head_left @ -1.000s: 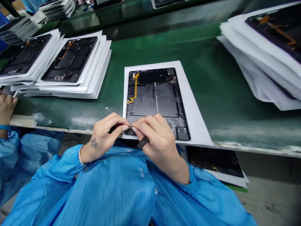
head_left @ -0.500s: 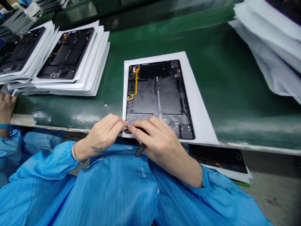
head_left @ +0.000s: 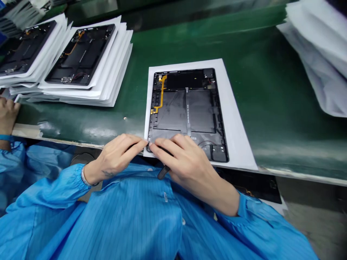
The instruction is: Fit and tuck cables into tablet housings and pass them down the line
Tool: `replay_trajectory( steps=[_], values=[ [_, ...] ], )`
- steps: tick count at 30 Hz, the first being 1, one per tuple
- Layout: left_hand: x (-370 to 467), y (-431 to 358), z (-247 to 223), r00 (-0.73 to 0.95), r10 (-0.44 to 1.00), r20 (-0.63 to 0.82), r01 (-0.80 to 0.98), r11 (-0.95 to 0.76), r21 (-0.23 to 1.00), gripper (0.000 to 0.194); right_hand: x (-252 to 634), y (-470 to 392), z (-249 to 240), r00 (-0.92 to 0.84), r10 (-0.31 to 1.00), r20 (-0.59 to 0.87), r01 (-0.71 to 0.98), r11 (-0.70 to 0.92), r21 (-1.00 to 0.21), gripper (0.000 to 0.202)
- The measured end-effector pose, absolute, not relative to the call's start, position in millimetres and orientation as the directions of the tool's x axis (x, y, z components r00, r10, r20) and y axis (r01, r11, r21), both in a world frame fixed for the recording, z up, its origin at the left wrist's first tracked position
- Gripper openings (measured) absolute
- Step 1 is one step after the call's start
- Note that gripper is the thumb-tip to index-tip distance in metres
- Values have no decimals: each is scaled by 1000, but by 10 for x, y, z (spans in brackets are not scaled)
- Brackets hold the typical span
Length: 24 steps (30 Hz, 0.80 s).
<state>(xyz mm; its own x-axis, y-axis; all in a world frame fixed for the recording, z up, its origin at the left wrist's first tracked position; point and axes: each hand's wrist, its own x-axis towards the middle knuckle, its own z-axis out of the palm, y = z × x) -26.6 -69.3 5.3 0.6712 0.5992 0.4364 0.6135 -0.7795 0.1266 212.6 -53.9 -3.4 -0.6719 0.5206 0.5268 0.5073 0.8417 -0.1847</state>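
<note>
At seven o'clock on the tablet shell, left hand narrow, grip unclear; keep right hand, holding black tool, steady.

Definitely looks like an electronics assembly workshop, factory-floor style. You've got a long green bench with open tablet-like shells on it, orange ribbon cables showing, and others piled up between white sheets. Plus the striped blue smock and a second person in blue sitting alongside kinda give it away.
</note>
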Motion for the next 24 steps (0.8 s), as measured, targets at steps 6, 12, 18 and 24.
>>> replay_trajectory(
  steps=[6, 12, 18, 24],
  values=[
    [-165, -657, 210, 814, 445, 374, 538, -821, -192, 24, 2313, -517, 138, -596, 618, 513, 461, 786, -411, 64],
    [-188, -540, 132, 728, 576, 370, 600, -797, 60, 27, 2377, -558, 306, -612, 612, 502, 666, 741, -92, 40],
    [-193, -349, -37, 722, 633, 280, 522, -764, 380, 55, 2263, -657, 184, -572, 640, 514, 625, 745, -232, 30],
    [-153, -348, -32, 704, 639, 310, 511, -759, 405, 52, 2258, -607, 58, -629, 595, 501, 578, 788, -211, 40]
  ],
)
